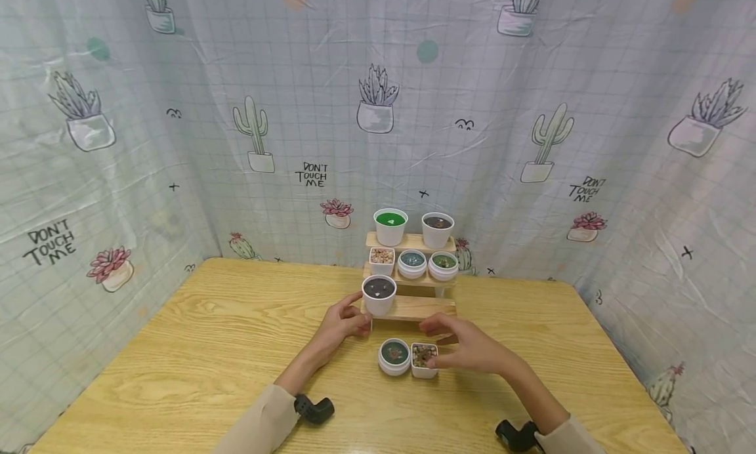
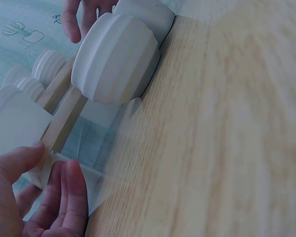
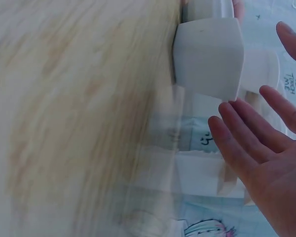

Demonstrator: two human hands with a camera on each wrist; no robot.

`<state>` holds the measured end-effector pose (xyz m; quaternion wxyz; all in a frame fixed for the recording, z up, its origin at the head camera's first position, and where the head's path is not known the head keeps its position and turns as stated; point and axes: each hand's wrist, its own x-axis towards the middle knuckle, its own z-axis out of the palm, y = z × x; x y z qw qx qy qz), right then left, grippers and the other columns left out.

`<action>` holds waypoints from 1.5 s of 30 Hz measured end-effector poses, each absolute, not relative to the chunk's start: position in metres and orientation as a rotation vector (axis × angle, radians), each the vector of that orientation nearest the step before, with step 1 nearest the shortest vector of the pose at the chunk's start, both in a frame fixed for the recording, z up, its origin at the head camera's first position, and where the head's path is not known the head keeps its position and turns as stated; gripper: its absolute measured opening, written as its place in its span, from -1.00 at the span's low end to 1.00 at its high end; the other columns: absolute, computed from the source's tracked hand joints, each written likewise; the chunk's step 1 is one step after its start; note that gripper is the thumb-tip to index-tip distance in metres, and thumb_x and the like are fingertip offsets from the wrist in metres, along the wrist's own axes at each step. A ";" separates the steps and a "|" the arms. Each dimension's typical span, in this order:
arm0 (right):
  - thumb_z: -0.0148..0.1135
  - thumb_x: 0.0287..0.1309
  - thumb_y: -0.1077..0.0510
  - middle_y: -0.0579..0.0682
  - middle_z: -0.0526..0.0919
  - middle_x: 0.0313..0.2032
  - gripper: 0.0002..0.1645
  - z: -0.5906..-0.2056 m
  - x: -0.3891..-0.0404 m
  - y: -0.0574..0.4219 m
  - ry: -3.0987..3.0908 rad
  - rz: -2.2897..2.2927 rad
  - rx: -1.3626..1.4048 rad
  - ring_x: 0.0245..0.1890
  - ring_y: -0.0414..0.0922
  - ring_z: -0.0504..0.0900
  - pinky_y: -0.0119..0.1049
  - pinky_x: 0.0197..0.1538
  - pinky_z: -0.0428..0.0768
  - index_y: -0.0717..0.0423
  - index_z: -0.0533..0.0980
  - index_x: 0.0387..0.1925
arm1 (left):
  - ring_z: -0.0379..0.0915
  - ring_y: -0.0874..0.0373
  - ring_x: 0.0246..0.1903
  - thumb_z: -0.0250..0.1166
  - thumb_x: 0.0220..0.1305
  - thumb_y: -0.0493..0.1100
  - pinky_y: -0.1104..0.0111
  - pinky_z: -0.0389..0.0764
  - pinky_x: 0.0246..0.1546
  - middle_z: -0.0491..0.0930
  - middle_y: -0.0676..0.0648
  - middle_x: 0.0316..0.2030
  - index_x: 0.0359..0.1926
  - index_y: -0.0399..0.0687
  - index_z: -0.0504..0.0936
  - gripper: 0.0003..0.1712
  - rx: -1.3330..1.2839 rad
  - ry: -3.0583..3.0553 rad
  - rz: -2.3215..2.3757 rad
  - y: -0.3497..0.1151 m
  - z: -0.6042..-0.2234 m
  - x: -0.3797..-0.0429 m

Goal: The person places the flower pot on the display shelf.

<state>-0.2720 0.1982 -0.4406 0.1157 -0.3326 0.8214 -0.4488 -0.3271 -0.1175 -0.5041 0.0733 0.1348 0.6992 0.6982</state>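
A three-step wooden stand [image 1: 425, 306] holds small white pots. My left hand [image 1: 338, 323] grips the left end of its lowest step, thumb near the step's edge and fingers curled by the white leg in the left wrist view. Just above that hand a white pot with dark filling [image 1: 378, 296] sits on the step. My right hand [image 1: 466, 346] reaches over a square pebble-filled pot [image 1: 424, 373] with fingers spread; in the right wrist view the fingertips [image 3: 227, 111] come close to the pot's side. Beside the square pot stands a round pot with a green top [image 1: 394, 353].
On the top step stand a green-topped pot [image 1: 390, 229] and a brown-topped pot [image 1: 438, 231]. The middle step carries a square pebble pot [image 1: 382, 262], a blue-topped pot [image 1: 411, 265] and a green-topped bowl [image 1: 443, 266]. A cactus-print curtain [image 1: 378, 159] surrounds the wooden table [image 1: 236, 323].
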 end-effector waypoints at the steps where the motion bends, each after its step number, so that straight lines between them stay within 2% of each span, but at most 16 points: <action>1: 0.53 0.16 0.12 0.35 0.53 0.26 -0.24 -0.442 -0.272 0.199 2.406 -1.314 -0.969 0.26 0.32 0.55 0.24 0.30 0.55 0.27 0.42 0.31 | 0.68 0.20 -0.28 0.33 0.38 -0.25 0.37 0.75 -0.19 0.65 0.00 -0.31 0.56 -0.23 0.19 -0.17 0.404 2.097 2.098 -0.118 -0.504 -0.327; 10: 0.55 0.14 0.03 0.29 0.54 0.28 -0.13 -0.451 -0.275 0.199 2.369 -1.281 -0.945 0.27 0.23 0.55 0.22 0.32 0.54 0.30 0.36 0.36 | 0.68 0.17 -0.26 0.34 0.37 -0.24 0.36 0.75 -0.18 0.65 -0.03 -0.29 0.57 -0.22 0.18 -0.16 0.394 2.089 2.093 -0.118 -0.502 -0.328; 17: 0.55 0.14 0.03 0.27 0.54 0.28 -0.10 -0.455 -0.277 0.201 2.336 -1.286 -0.918 0.27 0.19 0.54 0.11 0.30 0.57 0.28 0.34 0.39 | 0.68 0.17 -0.27 0.35 0.38 -0.23 0.36 0.75 -0.18 0.66 -0.03 -0.28 0.57 -0.19 0.18 -0.16 0.382 2.091 2.084 -0.117 -0.502 -0.328; 25: 0.55 0.14 0.08 0.29 0.52 0.31 -0.06 -0.460 -0.278 0.202 2.239 -1.355 -0.902 0.31 0.22 0.52 -0.29 0.23 0.59 0.29 0.28 0.42 | 0.68 0.16 -0.25 0.35 0.38 -0.23 0.36 0.75 -0.17 0.65 -0.02 -0.28 0.57 -0.18 0.19 -0.17 0.383 2.093 2.081 -0.117 -0.502 -0.327; 30: 0.54 0.13 0.11 0.31 0.49 0.32 -0.07 -0.461 -0.277 0.202 2.225 -1.353 -0.914 0.31 0.20 0.51 -0.30 0.23 0.58 0.31 0.28 0.41 | 0.67 0.17 -0.26 0.34 0.39 -0.24 0.36 0.76 -0.18 0.65 -0.02 -0.29 0.56 -0.17 0.20 -0.18 0.389 2.090 2.081 -0.117 -0.502 -0.328; 45: 0.56 0.11 0.15 0.37 0.42 0.36 -0.09 -0.465 -0.276 0.202 2.216 -1.346 -0.939 0.35 0.30 0.46 -0.47 0.22 0.53 0.30 0.29 0.39 | 0.69 0.17 -0.26 0.34 0.38 -0.24 0.35 0.76 -0.16 0.66 -0.02 -0.29 0.57 -0.20 0.17 -0.16 0.393 2.100 2.080 -0.118 -0.503 -0.328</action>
